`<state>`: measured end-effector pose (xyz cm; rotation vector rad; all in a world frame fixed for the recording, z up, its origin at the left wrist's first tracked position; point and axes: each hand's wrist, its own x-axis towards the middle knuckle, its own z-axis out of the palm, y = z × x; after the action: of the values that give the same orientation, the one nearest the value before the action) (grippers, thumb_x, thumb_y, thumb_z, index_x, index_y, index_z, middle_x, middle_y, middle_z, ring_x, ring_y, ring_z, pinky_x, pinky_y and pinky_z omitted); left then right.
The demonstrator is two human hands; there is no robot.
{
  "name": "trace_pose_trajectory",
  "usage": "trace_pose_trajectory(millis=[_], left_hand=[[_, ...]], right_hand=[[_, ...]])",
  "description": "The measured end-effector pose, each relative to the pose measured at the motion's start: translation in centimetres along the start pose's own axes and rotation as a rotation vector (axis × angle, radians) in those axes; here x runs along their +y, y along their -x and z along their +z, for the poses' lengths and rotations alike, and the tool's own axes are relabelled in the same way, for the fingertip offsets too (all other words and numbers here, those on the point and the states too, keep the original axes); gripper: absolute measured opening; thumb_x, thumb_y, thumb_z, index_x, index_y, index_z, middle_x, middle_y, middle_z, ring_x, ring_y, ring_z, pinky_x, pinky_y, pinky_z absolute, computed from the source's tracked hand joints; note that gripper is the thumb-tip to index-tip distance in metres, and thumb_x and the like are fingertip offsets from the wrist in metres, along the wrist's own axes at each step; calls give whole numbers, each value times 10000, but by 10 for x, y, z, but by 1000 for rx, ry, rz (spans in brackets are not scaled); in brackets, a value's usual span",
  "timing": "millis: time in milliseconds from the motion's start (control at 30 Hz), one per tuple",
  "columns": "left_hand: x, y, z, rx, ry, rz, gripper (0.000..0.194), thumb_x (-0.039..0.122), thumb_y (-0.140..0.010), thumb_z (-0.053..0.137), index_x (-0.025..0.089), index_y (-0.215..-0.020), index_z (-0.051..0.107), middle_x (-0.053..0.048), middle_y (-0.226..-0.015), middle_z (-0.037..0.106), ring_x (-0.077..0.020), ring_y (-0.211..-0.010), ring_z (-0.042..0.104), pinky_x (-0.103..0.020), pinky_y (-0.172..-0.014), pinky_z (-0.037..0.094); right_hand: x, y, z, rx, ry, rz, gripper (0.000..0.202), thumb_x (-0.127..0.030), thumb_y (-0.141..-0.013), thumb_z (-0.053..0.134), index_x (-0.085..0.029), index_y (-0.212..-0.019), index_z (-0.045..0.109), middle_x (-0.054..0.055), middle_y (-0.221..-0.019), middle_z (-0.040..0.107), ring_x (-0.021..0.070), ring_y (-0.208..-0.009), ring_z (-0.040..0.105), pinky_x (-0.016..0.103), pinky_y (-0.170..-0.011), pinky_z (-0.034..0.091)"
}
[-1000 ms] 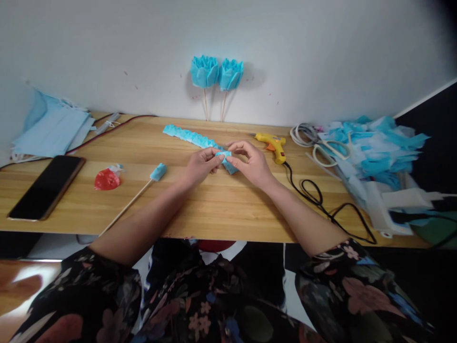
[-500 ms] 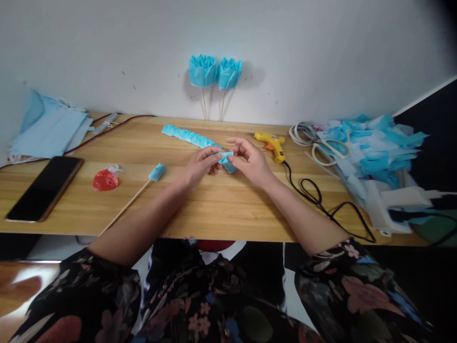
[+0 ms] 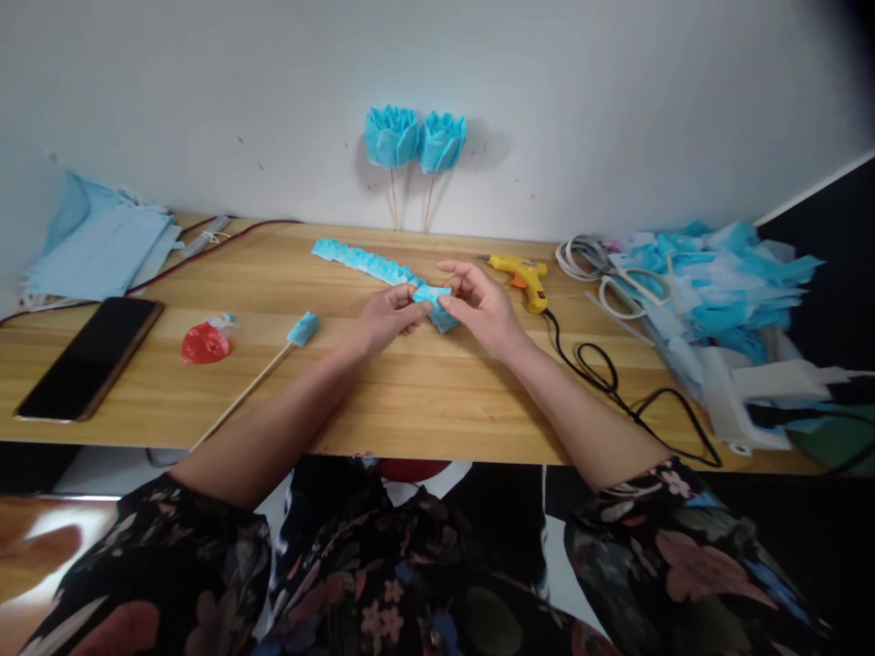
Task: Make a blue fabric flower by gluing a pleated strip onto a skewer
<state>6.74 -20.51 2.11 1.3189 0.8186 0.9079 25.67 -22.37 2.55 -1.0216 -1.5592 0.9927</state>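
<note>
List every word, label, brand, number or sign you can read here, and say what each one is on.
No text can be read.
Yellow glue gun: a small mark on its body, too small and blurred to read.
Phone: dark screen, no lettering visible.
Pleated blue strip: no lettering visible.

You are having a dark phone [image 3: 88, 360] lying at the near left of the wooden table [image 3: 410, 401], and a stack of pale blue masks [image 3: 102, 246] is resting beyond it by the wall [image 3: 273, 73]. A dark cable [image 3: 232, 239] is running along the far left. To the phone's right, a red scrap [image 3: 205, 343] is lying. On your right, a pale cable is sitting coiled at the far side, and a white power strip [image 3: 731, 410] is lying nearer.
</note>
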Motion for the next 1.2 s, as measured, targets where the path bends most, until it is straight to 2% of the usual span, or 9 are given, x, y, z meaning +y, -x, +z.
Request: trace_pose_trajectory(millis=[467,600,800,967,1067,1200], left_hand=[[2,-1,1,139,49,61,166,261,-801,738,197,-823,586,72,-613,531,-69,-505,422,-236,-535,346],[1,-1,1,133,58,70,177,272,-790,741,195,-804,583,68,-618,535,-67,-502,415,-236,-532,340],[5,1,0,119,13,47,191,298,-780,741,186,-771,587,59,-624,533,-65,-518,406,-231,-539,343],[11,5,4,93,-36,46,151,260,-792,725,179,-775,599,52,-643,550,-67,-539,424,-223,-545,340],[11,5,6,105,-36,44,115,219,-827,711,179,-873,614,65,-616,536,-68,-526,432,-220,-547,340],[9,5,7,92,-27,10,280,212,-854,730,194,-1102,600,99,-557,495,-81,-515,441,-219,-546,340]], right_hand=[[1,1,2,-72,4,49,455,-301,-842,685,-241,-1289,633,-7,-883,634,141,-751,579,287,-684,501],[-1,1,0,-100,13,49,468,-308,-837,691,-236,-1296,642,0,-897,646,146,-759,581,291,-689,504],[-7,1,-5,-117,33,46,428,-361,-884,667,-228,-1291,668,27,-973,689,166,-851,637,323,-777,540],[-5,1,-3,-75,139,-8,427,-293,-837,682,-238,-1261,693,4,-901,665,167,-835,622,356,-837,540],[-4,1,-2,-63,170,-46,421,-266,-838,652,-231,-1255,697,0,-868,640,168,-814,608,365,-832,535],[-4,1,-3,-51,163,-51,426,-247,-845,626,-234,-1265,689,19,-916,657,184,-861,620,389,-874,541]])
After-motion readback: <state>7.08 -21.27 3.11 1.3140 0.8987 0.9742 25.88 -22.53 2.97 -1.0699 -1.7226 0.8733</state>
